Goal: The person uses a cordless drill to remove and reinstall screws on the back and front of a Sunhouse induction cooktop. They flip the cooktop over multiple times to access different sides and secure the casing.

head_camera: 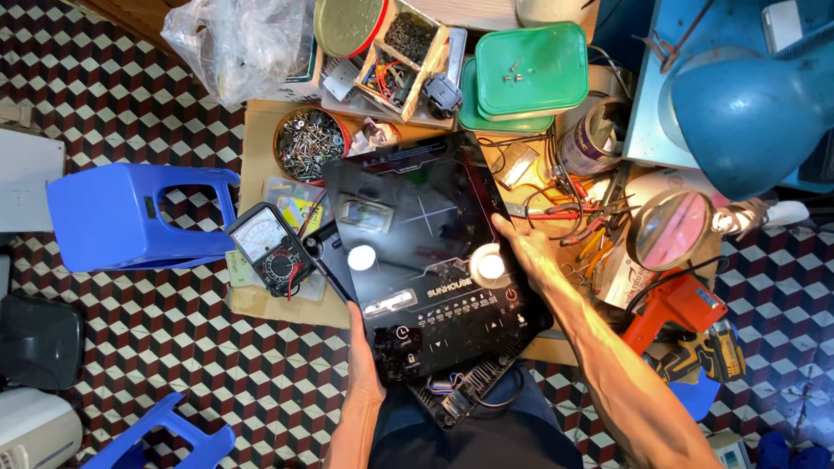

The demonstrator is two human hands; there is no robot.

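Observation:
A black glass induction cooktop panel (pixel 426 234) lies tilted over my lap and a low cardboard-covered bench (pixel 261 130). My left hand (pixel 360 352) grips its near left edge by the control strip. On the other side, my right hand (pixel 526 247) holds the right edge. Beneath the glass the cooker's black base (pixel 465 395) shows, with coloured wires at its near edge. An analog multimeter (pixel 269 247) with red and black leads rests just left of the panel.
A round tin of screws (pixel 308 143), a parts box (pixel 404 56), green lidded containers (pixel 530 69), pliers (pixel 586 221), a magnifier (pixel 669 230), an orange drill (pixel 686 308) and a blue lamp (pixel 747 108) crowd the bench. Blue plastic stools (pixel 130 217) stand on the checkered floor at left.

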